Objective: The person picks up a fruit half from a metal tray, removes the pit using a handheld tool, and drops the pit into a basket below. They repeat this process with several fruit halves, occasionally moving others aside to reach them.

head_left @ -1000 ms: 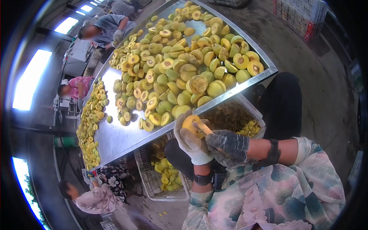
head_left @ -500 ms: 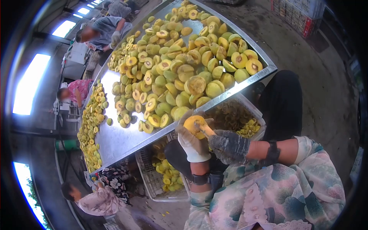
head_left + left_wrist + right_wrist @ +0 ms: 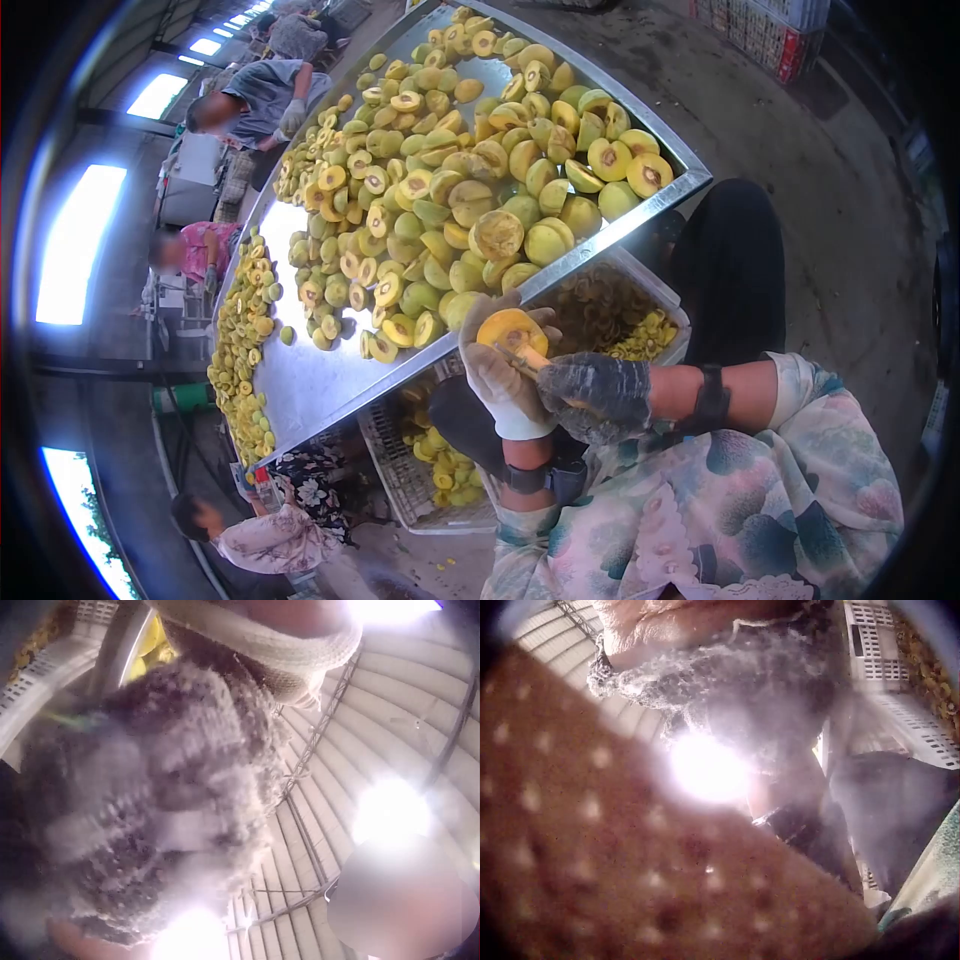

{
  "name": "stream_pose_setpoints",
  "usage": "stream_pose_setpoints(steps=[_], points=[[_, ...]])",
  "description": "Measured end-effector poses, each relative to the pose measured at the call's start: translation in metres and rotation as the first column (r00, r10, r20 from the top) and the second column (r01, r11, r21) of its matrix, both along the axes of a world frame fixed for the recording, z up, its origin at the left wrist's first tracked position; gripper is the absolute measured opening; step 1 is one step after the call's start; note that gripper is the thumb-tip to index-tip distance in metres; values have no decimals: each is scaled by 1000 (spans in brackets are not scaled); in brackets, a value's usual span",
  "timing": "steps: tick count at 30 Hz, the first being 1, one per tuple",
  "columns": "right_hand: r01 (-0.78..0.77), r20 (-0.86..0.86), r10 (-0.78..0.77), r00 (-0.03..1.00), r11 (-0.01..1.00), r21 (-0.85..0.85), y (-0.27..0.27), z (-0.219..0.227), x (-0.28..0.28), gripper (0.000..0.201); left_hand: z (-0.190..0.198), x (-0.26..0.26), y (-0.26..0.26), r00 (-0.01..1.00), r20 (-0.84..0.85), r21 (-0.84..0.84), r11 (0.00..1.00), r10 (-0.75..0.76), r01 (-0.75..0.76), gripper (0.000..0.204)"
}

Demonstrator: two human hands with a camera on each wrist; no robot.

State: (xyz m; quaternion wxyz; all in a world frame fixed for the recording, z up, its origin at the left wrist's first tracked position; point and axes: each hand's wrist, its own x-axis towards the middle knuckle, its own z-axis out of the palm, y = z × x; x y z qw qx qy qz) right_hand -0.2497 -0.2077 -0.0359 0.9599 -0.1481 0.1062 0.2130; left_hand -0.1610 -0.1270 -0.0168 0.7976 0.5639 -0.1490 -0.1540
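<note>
In the head view my left hand (image 3: pixel 495 385), in a pale glove, holds a yellow peach half (image 3: pixel 510 327) with its cut face turned up. My right hand (image 3: pixel 598 392), in a dark grey fuzzy glove, grips a small pitting tool by its light wooden handle (image 3: pixel 533 356). The tool's tip meets the fruit near the pit hollow. Both hands are close together just below the metal table's edge. The dark glove (image 3: pixel 165 787) fills much of the left wrist view, and the fruit is hidden there. In the right wrist view the glove (image 3: pixel 757 697) shows partly behind glare.
A metal-rimmed table (image 3: pixel 610 235) bears many halved peaches (image 3: pixel 430 200). Below it stand a crate (image 3: pixel 655 280) of dark pits and yellow scraps and another crate (image 3: pixel 390 470) with yellow fruit pieces. Several people work around the table's far side. Stacked crates (image 3: pixel 760 35) stand at upper right.
The peach half has tilted in my left hand, so more of its cut face shows. My right hand has shifted slightly with the tool at the fruit. The head view has turned a little.
</note>
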Motion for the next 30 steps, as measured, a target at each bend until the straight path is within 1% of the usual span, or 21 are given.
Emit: stream_pose_setpoints(steps=[1, 3, 5, 7, 9, 11, 12, 14, 17, 18, 19, 21, 22, 23, 24, 25, 26, 27, 28, 29, 30], points=[[-4, 3, 4, 1000, 1000, 2, -3, 3, 0, 22, -1, 2, 0, 1000, 3, 2, 1000, 4, -4, 85], [-54, -121, 104, 987, 931, 361, -7, 7, -4, 30, -4, 6, 0, 996, -39, -31, 996, -82, 80, 75], [-76, -111, 124, 986, 930, 360, -8, -5, -4, 35, -7, 4, -5, 995, -70, -62, 996, -66, 62, 69], [-119, -70, 155, 985, 921, 370, -15, -9, -2, 34, -12, 6, -7, 965, -242, -121, 990, -99, 72, 65], [-157, -16, 175, 984, 917, 366, -15, -13, -1, 32, -14, 6, -6, 961, -255, -134, 988, -110, 78, 63], [-37, 6, 37, 999, 999, 27, -13, -10, 2, 28, -16, 9, -5, 962, -255, -147, 987, -94, 58, 64], [-48, 8, 48, 999, 999, 24, -10, -11, 2, 28, -14, 8, -6, 975, -216, -132, 991, -54, 25, 65], [89, 91, -74, 993, 982, -165, -4, -14, 4, 21, -17, 5, -4, 980, -198, -128, 991, 0, -26, 66], [-33, 33, 42, 999, 970, -242, -10, -21, 5, 21, -26, -2, 2, 961, -271, -138, 987, 47, -87, 65], [-185, 32, 190, 981, 977, -105, -17, -24, 4, 23, -25, -5, 5, 941, -337, -202, 976, 2, -75, 64], [-185, 32, 189, 981, 977, -106, -18, -25, 0, 23, -24, -6, 6, 916, -398, -269, 961, -49, -65, 62], [-327, 98, 312, 945, 895, 303, -21, -18, -8, 26, -23, -9, 11, 937, -347, -271, 961, -51, -48, 58], [-252, -6, 258, 966, 947, 200, -19, -5, -11, 30, -24, -5, 15, 923, -381, -239, 970, -58, -38, 56], [-266, 1, 271, 963, 945, 189, -15, -10, -7, 30, -25, 3, 20, 910, -409, -209, 978, -66, -23, 54], [-382, -132, 406, 904, 907, 175, -10, -22, -3, 31, -31, 22, 31, 961, -264, -169, 985, -85, 41, 50], [-438, -199, 467, 862, 882, 174, -10, -26, -3, 31, -20, 26, 29, 905, -343, -61, 955, 252, -289, 45], [-489, -267, 521, 811, 853, 181, -10, -31, -2, 32, -14, 32, 39, 922, -233, -65, 941, 310, -332, 43], [-484, -221, 436, 873, 834, -267, -17, -30, 3, 32, -8, 36, 51, 928, -189, -100, 933, 322, -345, 41], [-370, -142, 375, 916, 653, -661, -26, -30, 5, 35, -2, 41, 63, 931, -145, -137, 925, 335, -354, 39], [-175, -43, 357, 933, 346, -922, -32, -33, 5, 41, 3, 39, 81, 932, -172, -194, 917, 319, -350, 37], [-60, -98, 552, 828, -87, -994, -37, -72, 4, 40, 5, 40, 100, 920, -94, -121, 913, 379, -389, 37]])
